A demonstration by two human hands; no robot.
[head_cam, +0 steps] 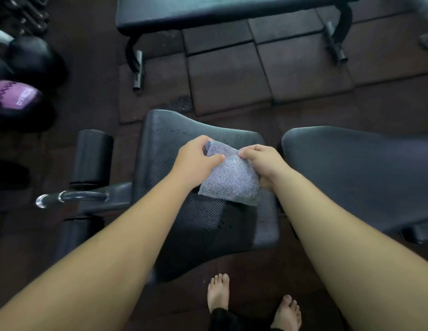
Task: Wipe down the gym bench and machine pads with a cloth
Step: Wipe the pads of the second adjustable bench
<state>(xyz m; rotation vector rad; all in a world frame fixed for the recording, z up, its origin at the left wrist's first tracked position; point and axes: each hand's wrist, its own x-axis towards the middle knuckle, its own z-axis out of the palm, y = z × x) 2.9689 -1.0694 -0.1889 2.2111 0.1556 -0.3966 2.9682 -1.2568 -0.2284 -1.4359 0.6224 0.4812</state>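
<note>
A: Status of hands?
B: My left hand (198,156) and right hand (264,162) each grip one edge of the folded grey cloth (229,180).
A: Cloth location?
B: Over the black seat pad (203,237), between both hands.

Overall level: dim; the dark floor tiles (232,75) and black padding swallow detail.
Light source: soft, apparently from above; the forearms (112,259) are the brightest, evenly lit surfaces.
Sheen: dull highlight along the right edge of the seat pad (208,225) and across the back pad (363,168); small glint on the end of the chrome bar (72,195).
Shadows: soft-edged; a dark patch on the seat pad just below the cloth (232,180).
Focus: cloth weave, pad ribbing, left hand (196,158) and right hand (263,161) fairly sharp.
Blur: purple ball (14,96) at the left edge is soft and its lettering smeared.
Distortion: wide-angle bowing; the flat bench (208,13) and tile seams curve, and the forearms balloon toward the bottom corners.
</note>
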